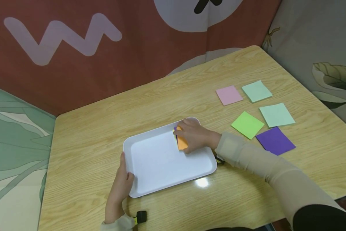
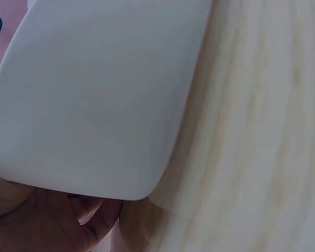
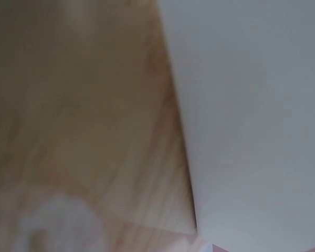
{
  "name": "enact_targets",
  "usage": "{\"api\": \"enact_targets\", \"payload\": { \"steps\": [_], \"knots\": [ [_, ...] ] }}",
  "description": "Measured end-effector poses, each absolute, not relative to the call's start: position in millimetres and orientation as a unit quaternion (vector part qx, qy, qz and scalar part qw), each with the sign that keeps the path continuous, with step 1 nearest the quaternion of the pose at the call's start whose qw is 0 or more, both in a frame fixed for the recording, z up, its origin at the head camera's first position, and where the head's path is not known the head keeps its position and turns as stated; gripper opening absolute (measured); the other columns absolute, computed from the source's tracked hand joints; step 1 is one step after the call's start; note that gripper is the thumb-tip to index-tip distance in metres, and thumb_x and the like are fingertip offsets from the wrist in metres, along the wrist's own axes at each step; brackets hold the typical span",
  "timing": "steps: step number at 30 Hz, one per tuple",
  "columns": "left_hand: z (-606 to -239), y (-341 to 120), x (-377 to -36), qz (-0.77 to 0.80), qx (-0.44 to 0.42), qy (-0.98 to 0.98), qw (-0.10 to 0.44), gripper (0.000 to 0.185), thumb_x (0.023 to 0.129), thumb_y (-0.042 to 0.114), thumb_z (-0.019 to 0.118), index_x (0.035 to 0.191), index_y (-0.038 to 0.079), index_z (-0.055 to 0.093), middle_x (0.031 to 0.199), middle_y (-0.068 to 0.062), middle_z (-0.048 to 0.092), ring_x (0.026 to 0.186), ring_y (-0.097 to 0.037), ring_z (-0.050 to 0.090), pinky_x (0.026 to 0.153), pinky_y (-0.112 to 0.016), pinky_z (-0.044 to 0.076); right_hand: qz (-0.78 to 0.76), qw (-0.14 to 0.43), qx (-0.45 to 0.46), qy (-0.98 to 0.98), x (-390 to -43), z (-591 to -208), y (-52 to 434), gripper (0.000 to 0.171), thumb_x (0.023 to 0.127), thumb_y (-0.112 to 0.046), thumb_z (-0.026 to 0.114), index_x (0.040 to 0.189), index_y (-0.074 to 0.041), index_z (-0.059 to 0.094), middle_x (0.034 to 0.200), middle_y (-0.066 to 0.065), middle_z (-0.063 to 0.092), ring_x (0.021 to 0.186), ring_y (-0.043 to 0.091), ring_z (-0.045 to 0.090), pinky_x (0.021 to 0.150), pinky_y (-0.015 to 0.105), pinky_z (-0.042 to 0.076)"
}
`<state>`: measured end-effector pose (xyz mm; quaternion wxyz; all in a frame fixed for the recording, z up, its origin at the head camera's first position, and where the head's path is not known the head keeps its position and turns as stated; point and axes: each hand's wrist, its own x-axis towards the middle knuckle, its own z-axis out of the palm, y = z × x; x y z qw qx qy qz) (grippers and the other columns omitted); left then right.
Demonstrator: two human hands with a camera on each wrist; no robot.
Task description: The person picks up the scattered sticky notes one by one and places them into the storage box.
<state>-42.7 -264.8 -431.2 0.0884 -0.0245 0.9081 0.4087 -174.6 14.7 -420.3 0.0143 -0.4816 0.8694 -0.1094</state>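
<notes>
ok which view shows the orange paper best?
Head view: the orange paper lies in the white tray under the right hand, half covered. Both wrist views show only tray and table, no paper.

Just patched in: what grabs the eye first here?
The white tray at the table's middle, with the right hand pressing orange paper into its far right corner. The left hand grips its near left edge. Five coloured paper squares lie on the table to the right.
</notes>
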Motion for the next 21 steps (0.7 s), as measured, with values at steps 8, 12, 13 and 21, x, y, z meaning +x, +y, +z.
{"api": "enact_targets", "payload": {
  "steps": [8,12,13,21],
  "knots": [
    [-432.3,-264.8,-43.4,0.411,-0.03,0.907,0.092,0.073,0.079,-0.009,0.031,0.135,0.002,-0.013,0.142,-0.016,-0.004,0.127,-0.024,0.002,0.099,-0.044,0.011,-0.1,0.024,-0.483,0.87,-173.2,-418.9,14.9,0.059,0.058,-0.037,0.063,0.109,-0.009,0.054,0.11,0.013,0.043,0.102,0.028,0.036,0.087,0.039,0.029],
    [-433.2,-265.4,-43.4,0.408,-0.037,0.907,0.1,0.073,0.079,-0.008,0.031,0.135,0.004,-0.014,0.142,-0.014,-0.005,0.127,-0.023,0.001,0.1,-0.044,0.01,-0.098,0.034,-0.482,0.87,-172.6,-417.8,15.8,0.06,0.059,-0.036,0.064,0.112,-0.01,0.053,0.112,0.014,0.042,0.105,0.029,0.035,0.089,0.041,0.028],
    [-433.3,-265.6,-43.4,0.407,-0.039,0.907,0.102,0.073,0.079,-0.008,0.031,0.135,0.004,-0.014,0.142,-0.014,-0.006,0.127,-0.023,0.0,0.1,-0.043,0.01,-0.095,0.033,-0.483,0.87,-172.5,-417.5,16.0,0.06,0.059,-0.036,0.064,0.112,-0.011,0.053,0.112,0.014,0.042,0.105,0.029,0.035,0.089,0.041,0.027],
    [-432.7,-265.7,-43.2,0.405,-0.04,0.907,0.104,0.073,0.079,-0.008,0.03,0.135,0.004,-0.014,0.142,-0.014,-0.006,0.127,-0.023,0.001,0.1,-0.044,0.01,-0.097,0.016,-0.487,0.868,-171.0,-414.6,19.3,0.056,0.061,-0.034,0.064,0.11,-0.008,0.055,0.113,0.016,0.044,0.107,0.029,0.035,0.092,0.042,0.024]
  ]
}}
